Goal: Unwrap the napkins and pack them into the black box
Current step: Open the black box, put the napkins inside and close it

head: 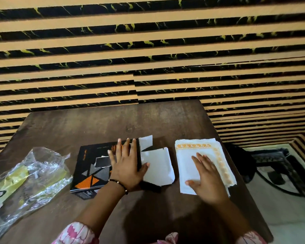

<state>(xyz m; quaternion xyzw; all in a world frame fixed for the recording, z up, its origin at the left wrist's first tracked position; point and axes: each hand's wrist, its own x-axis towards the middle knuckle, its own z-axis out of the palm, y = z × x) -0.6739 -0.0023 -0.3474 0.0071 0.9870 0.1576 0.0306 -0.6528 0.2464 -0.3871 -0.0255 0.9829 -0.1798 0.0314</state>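
From the head view, the right grip [205,175] lies flat and spread on the napkins [187,166], fingers apart and pressing, clamped on nothing; the stack sits directly under it on the counter [113,124], with its long axis running away from the person. The left grip [126,164] is likewise spread flat, resting on the right edge of the box [88,166], thumb touching the white flap [158,168] that hangs open between the two grips. So the box's opening lies just to the left of the right grip, with the flaps facing the stack. I judge the right grip the nearer one for lifting the napkins, and the stack would need to travel leftward into that opening. The wrapper [28,175] lies well to the left of the left grip, already off.
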